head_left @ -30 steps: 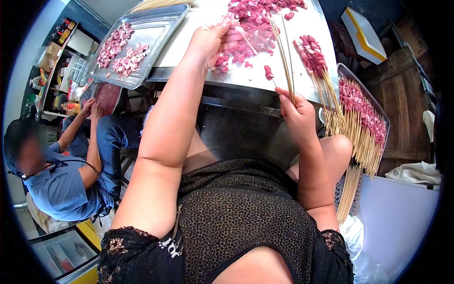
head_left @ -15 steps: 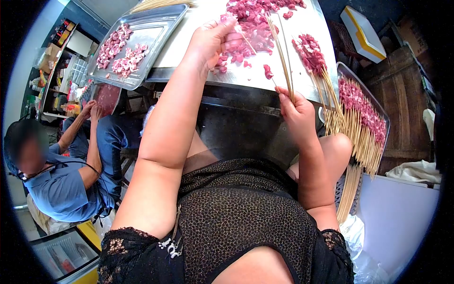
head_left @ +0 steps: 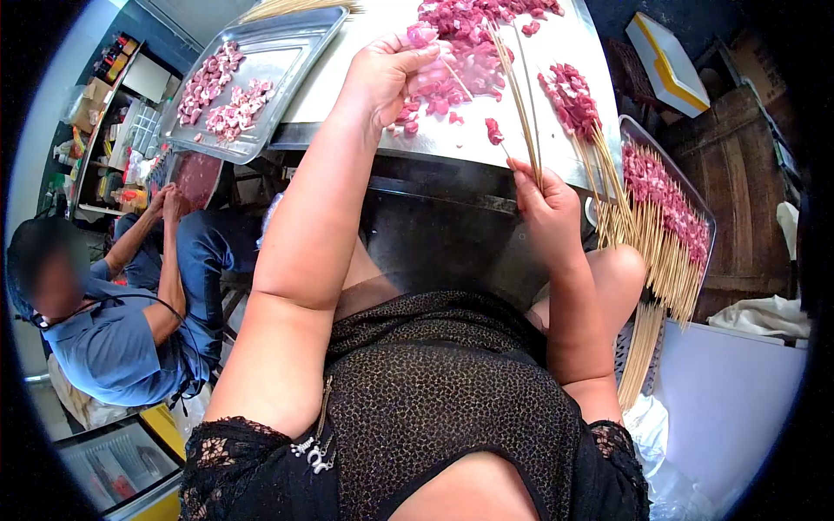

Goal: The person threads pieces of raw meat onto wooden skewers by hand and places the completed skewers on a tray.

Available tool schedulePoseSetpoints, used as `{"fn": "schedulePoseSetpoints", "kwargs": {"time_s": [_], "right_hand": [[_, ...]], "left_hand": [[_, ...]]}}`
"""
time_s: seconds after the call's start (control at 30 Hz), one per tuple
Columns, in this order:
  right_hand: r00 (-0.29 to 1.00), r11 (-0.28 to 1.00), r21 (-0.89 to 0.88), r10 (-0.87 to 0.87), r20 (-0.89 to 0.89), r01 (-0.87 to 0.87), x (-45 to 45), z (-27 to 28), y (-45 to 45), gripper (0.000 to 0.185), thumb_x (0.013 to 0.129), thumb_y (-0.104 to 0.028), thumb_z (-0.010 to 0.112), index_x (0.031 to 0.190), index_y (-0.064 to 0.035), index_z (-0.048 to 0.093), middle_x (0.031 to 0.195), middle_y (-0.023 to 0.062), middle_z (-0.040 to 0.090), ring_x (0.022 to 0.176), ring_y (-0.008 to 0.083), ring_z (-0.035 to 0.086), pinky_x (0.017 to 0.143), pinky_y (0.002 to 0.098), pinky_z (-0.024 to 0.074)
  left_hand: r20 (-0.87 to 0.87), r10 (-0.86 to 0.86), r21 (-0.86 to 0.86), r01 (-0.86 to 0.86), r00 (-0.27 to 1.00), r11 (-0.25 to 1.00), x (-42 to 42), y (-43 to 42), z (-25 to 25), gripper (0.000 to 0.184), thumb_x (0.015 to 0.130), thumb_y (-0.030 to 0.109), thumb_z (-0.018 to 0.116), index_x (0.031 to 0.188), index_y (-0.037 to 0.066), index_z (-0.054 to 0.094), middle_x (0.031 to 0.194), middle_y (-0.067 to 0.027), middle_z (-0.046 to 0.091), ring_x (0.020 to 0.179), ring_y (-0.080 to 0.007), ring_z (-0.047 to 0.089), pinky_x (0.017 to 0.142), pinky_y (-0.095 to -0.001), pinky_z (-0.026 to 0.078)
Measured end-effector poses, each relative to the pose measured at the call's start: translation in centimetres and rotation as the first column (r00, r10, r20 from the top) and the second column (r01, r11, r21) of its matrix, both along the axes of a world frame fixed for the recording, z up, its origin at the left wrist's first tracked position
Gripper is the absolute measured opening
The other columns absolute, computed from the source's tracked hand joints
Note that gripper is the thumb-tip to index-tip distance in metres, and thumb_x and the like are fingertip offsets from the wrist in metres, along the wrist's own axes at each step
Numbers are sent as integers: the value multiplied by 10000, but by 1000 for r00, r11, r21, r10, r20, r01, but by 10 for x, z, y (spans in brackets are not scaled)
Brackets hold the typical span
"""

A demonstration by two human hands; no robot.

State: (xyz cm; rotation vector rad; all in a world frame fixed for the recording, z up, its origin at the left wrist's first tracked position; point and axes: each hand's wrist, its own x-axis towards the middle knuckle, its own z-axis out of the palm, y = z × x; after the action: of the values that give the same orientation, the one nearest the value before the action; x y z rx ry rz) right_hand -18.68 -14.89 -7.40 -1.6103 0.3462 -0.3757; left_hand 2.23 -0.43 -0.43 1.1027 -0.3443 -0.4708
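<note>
My left hand (head_left: 393, 74) is closed over the near edge of a pile of raw cut meat (head_left: 473, 39) on the white tabletop. Its fingertips pinch a pink meat piece (head_left: 422, 35). A short length of thin stick (head_left: 456, 80) shows beside those fingers; whether they hold it I cannot tell. At the table's front edge, my right hand (head_left: 549, 208) grips several bamboo skewers (head_left: 521, 95), most pointing away from me. One of them slants left, with a small red meat chunk (head_left: 494, 131) at its tip. To its right lie loaded meat skewers (head_left: 569, 100), handles towards me.
A metal tray (head_left: 300, 65) with two meat heaps stands at the left. On the right, another tray (head_left: 714, 227) carries rows of loaded skewers. Bare skewers (head_left: 641, 352) lie below it. A co-worker in a blue shirt (head_left: 122, 347) sits at the left, hands near a red container (head_left: 198, 178).
My left fingers have shifted slightly, and the pinched meat piece shows more clearly above them. My right hand and its skewers have barely moved.
</note>
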Motion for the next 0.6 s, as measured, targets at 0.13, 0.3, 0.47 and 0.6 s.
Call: {"fn": "schedulePoseSetpoints", "kwargs": {"time_s": [0.13, 0.3, 0.47, 0.6], "right_hand": [[999, 1000, -6, 0, 37, 0, 1, -3, 2, 197, 896, -114, 554, 1057, -50, 649, 641, -73, 498, 555, 14, 420, 507, 174, 357], [998, 997, 78, 19, 61, -23, 2, -5, 8, 201, 900, -100, 543, 1065, -34, 637, 640, -73, 483, 547, 13, 407, 494, 167, 341], [996, 973, 213, 75, 50, -84, 3, -2, 13, 210, 907, -97, 523, 1077, -16, 616, 614, -64, 458, 507, 17, 379, 454, 165, 305], [988, 891, 429, 155, 21, -149, 3, 9, 18, 237, 915, -109, 501, 1106, 1, 588, 588, -57, 430, 459, 24, 345, 410, 175, 270]], "left_hand": [[-49, -55, -20, 54, 997, 998, -4, 0, 3, 184, 826, -17, 586, 1009, -3, 572, 931, -131, 631, 793, -207, 652, 697, -296, 578], [-68, -82, -47, 79, 994, 996, -10, -2, 5, 215, 828, -18, 582, 1042, -7, 563, 966, -152, 627, 825, -219, 649, 719, -313, 576], [-100, -128, -60, 122, 987, 991, -9, -2, 4, 238, 830, -26, 569, 1067, -27, 547, 1011, -174, 620, 880, -243, 644, 769, -338, 565], [-106, -201, -21, 200, 974, 980, -19, -8, 3, 254, 831, -29, 562, 1083, -43, 536, 1052, -181, 611, 955, -268, 624, 831, -352, 535]]}}
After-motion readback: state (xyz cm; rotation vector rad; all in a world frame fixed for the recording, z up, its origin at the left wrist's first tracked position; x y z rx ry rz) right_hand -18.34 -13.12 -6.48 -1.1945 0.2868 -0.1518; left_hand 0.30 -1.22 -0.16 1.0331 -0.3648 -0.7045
